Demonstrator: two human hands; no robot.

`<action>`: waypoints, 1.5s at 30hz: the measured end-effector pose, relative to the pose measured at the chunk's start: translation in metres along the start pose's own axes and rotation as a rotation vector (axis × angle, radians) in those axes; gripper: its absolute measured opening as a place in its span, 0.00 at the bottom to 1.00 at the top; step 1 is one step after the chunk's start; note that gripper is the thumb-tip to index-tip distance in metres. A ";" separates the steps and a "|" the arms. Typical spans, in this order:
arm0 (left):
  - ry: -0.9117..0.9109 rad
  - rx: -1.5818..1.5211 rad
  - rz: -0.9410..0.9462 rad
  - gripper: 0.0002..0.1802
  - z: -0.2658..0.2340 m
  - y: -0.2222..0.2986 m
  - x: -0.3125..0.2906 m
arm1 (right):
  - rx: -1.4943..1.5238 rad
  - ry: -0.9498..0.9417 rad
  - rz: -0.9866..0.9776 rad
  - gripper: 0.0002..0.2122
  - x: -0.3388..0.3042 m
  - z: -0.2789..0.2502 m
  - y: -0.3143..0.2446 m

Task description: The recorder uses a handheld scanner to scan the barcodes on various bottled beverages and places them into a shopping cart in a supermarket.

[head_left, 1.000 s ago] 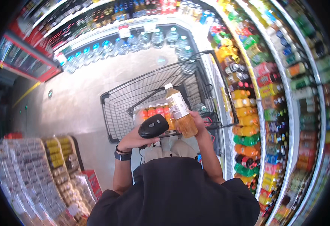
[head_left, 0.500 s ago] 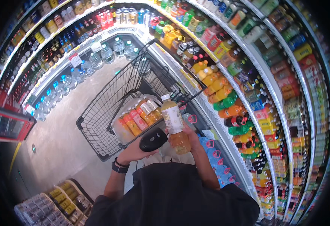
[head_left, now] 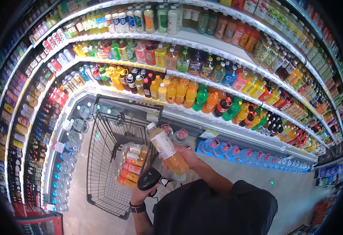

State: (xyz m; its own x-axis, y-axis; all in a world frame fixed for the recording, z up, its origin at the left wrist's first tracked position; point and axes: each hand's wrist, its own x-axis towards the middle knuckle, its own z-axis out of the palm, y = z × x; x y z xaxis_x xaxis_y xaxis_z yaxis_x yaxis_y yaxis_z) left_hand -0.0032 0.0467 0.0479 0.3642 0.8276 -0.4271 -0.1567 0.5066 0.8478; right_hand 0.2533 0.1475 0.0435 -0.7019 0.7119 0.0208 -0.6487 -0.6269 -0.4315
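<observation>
My right hand (head_left: 188, 157) grips a large plastic bottle (head_left: 164, 144) of amber drink with a white label and pale cap. The bottle leans to the left, its cap toward the far side. In my left hand (head_left: 140, 196) is a black handheld scanner (head_left: 149, 177), its head close to the bottle's lower left side and apart from it. A dark wire shopping cart (head_left: 90, 164) stands just beyond and left of my hands. Inside it lies a clear plastic bag (head_left: 121, 159) holding several bottles of orange, pink and amber drinks (head_left: 131, 167).
Long drink shelves (head_left: 218, 51) curve around the far side and right. Large water bottles (head_left: 67, 166) line the floor at the left. Blue-tinted water jugs (head_left: 226, 149) with pink handles stand below the shelf. A red-framed case (head_left: 42, 224) sits at the lower left.
My view has turned to the right, so the shelves now run across the top. The bottle has tilted further left in my right hand. The scanner has dropped lower beside it.
</observation>
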 end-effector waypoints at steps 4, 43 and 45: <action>0.025 0.103 -0.043 0.12 0.030 0.027 0.031 | -0.037 0.102 -0.168 0.33 -0.002 -0.032 -0.045; -0.073 0.107 0.036 0.16 0.113 0.173 0.274 | -1.544 1.057 -1.018 0.36 0.293 -0.148 -0.602; -0.073 0.063 0.021 0.16 0.096 0.170 0.280 | -1.516 1.092 -1.143 0.37 0.310 -0.153 -0.603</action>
State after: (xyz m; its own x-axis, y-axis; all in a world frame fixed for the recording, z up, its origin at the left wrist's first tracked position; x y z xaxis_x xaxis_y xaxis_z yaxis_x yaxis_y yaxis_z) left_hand 0.1600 0.3417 0.1024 0.4278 0.8169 -0.3868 -0.1078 0.4710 0.8755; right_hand 0.4722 0.7944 0.1720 0.4572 0.6819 0.5710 0.4929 0.3401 -0.8008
